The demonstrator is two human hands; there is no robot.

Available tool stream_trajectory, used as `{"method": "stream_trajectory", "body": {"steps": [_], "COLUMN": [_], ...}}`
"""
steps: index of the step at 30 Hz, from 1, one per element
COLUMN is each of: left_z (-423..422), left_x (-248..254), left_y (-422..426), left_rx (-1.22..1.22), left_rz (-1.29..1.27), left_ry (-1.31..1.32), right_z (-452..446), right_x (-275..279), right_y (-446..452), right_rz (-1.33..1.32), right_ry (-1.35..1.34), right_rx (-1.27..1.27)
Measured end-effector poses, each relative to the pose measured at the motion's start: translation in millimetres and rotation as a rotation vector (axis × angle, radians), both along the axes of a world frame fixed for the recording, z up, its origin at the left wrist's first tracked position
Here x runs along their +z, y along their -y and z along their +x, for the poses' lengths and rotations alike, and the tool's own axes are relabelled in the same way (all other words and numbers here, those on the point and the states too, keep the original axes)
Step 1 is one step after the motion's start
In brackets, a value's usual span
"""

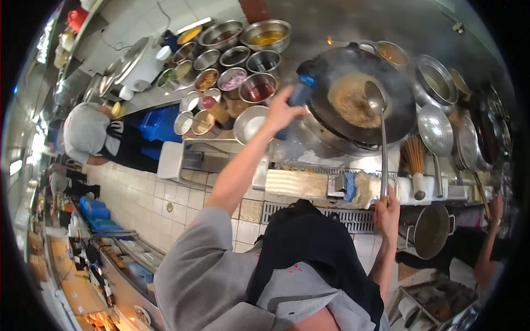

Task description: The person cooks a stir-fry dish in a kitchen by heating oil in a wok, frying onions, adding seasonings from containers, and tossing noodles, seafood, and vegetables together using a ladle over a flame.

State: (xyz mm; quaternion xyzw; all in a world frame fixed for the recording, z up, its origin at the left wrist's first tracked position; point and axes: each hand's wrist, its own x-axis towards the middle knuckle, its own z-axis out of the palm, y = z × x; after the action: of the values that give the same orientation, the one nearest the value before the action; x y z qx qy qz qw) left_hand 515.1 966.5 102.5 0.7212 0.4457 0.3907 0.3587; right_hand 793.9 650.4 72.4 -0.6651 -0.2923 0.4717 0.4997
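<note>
My right hand [387,211] is wrapped round the wooden end of a long-handled ladle [375,98]. The bowl of the ladle hangs over the brown, steaming food [353,102] in a black wok [398,124] on the stove. At the wok's left edge, my left hand [284,112] grips a dark bottle [298,98] with a blue cap. Its contents cannot be made out. Just below that hand stands a metal bowl [252,124] with something white in it.
Several metal bowls of ingredients, among them chopped onion [232,79] and red sauce [258,88], crowd the counter at left. A perforated skimmer [435,131] and a bamboo brush [415,160] lie right of the wok. Co-workers stand at left [91,132] and far right [486,259].
</note>
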Motion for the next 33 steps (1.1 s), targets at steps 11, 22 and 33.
{"method": "stream_trajectory", "body": {"steps": [11,22,33], "left_z": [-128.5,-169.0,-184.4], "left_x": [-22.4,-135.3,-116.4], "left_y": [-121.9,-176.7,-154.5], "left_rx": [0.742,0.872,0.819], "left_rz": [0.395,0.26,-0.282], "left_ry": [-0.053,-0.066,0.047], "right_z": [-4.8,67.9,176.1], "right_x": [55.5,74.4,-27.1], "right_y": [-40.1,10.1,60.0], "right_rz": [-0.076,-0.187,-0.412], "right_ry": [0.149,0.424,0.906], "right_rx": [-0.027,-0.38,-0.256]}}
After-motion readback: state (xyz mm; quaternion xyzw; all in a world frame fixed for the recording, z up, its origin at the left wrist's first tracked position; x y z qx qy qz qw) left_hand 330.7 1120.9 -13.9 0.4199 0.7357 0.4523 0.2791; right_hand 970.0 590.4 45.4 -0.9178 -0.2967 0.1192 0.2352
